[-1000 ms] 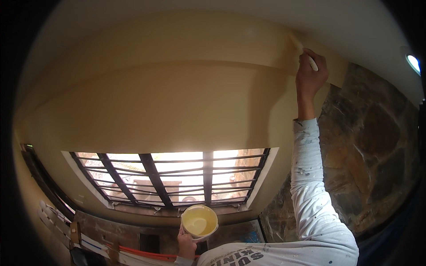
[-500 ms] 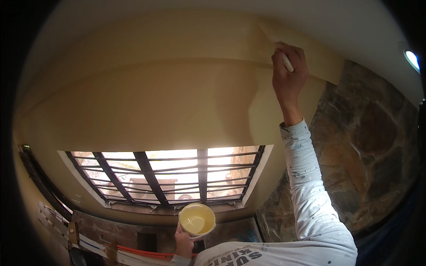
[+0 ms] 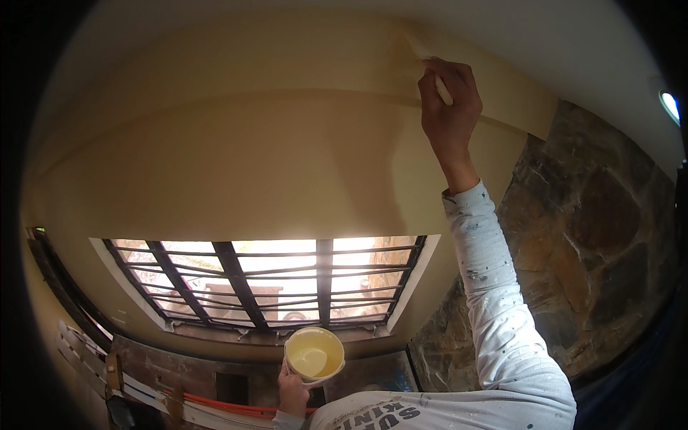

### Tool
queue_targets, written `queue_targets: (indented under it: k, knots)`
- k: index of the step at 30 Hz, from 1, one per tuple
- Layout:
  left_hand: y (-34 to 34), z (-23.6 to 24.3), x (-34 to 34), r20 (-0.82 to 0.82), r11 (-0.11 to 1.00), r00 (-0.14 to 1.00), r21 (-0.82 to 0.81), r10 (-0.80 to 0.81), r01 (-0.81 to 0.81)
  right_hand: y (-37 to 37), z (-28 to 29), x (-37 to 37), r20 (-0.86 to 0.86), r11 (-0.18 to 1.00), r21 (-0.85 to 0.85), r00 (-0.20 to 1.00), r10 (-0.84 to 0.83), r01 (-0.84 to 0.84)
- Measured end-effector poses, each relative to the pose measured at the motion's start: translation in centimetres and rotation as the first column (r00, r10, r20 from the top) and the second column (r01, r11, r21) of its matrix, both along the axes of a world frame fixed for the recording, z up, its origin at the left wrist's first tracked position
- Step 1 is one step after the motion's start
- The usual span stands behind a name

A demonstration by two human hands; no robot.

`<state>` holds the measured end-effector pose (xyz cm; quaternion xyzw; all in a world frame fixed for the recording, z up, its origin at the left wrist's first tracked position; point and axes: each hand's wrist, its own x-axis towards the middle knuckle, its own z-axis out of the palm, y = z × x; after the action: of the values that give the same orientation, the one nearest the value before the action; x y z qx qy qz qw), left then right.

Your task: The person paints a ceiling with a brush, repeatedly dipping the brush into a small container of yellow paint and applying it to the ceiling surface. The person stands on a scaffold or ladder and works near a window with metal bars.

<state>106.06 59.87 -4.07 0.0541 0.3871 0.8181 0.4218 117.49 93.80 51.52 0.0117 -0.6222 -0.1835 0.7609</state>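
Note:
My right hand (image 3: 453, 107) is raised high against the tan wall (image 3: 236, 165), its fingers closed round a paintbrush (image 3: 443, 91). The brush's pale handle shows in my fist, and its bristle end points up and left, near the top of the wall below the white ceiling. Whether the bristles touch the wall is hard to make out. Low in front of me, my left hand (image 3: 292, 394) grips a small white bucket (image 3: 337, 375) by its side. Pale yellow paint (image 3: 313, 360) lies in the bottom of it. Paint specks dot my white right sleeve.
Behind the bucket is a window with dark metal bars (image 3: 240, 276). Irregular stone cladding (image 3: 573, 236) covers the wall on the right. At the lower left lie long white boards (image 3: 147, 394) and orange tubes (image 3: 222, 405). A bright lamp (image 3: 670, 106) sits in the ceiling at right.
My right hand has moved left and slightly up along the wall with the paintbrush. The bucket in my left hand stays nearly in place.

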Motion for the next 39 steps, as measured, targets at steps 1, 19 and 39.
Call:
queue_targets:
  k: [1,19,39]
  knots:
    - [0.0,0.2,0.1,0.005,1.000,1.000,0.003,0.006,-0.006,0.5,0.1,0.6,-0.018,0.999,0.002,0.999,-0.049,0.049]
    - [0.9,-1.8,-0.3,0.075,0.996,0.997,-0.087,0.010,-0.003,3.3,0.1,4.7,-0.114,0.994,-0.110,0.993,-0.026,0.013]
    - [1.2,-2.5,0.0,0.051,0.995,0.998,-0.091,-0.027,0.031,8.8,0.5,13.7,-0.245,0.955,-0.296,0.967,-0.070,-0.006]
